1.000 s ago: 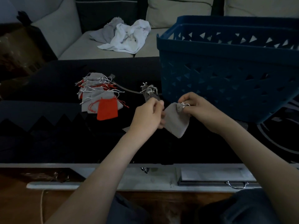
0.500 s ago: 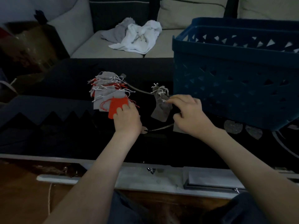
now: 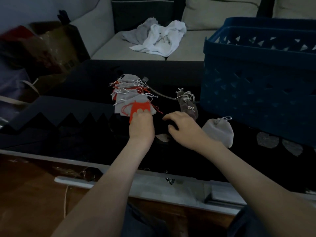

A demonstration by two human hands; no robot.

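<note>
Head view | left hand [image 3: 142, 126] fingers laid on red pouch [image 3: 139, 106] | right hand [image 3: 183, 128] loosely curled, empty

This is a living room in a home. A light-grey sofa [image 3: 109, 48] with loose back cushions [image 3: 222, 12] stands right behind the low surface [image 3: 77, 93], which is draped in black cloth and has a white front edge [image 3: 171, 187]. Crumpled white and grey cloths [image 3: 160, 38] lie on the sofa seat. A blue plastic laundry-style basket [image 3: 256, 79] with triangular cut-outs stands on the surface, at its right. An open cardboard box [image 3: 56, 41] sits beside the sofa arm at the left. The floor [image 3: 25, 194] below is dark brown wood. A heap of small grey and red drawstring pouches [image 3: 128, 89] lies on the black cloth, household handwork rather than shop stock. The light is dim.
</note>
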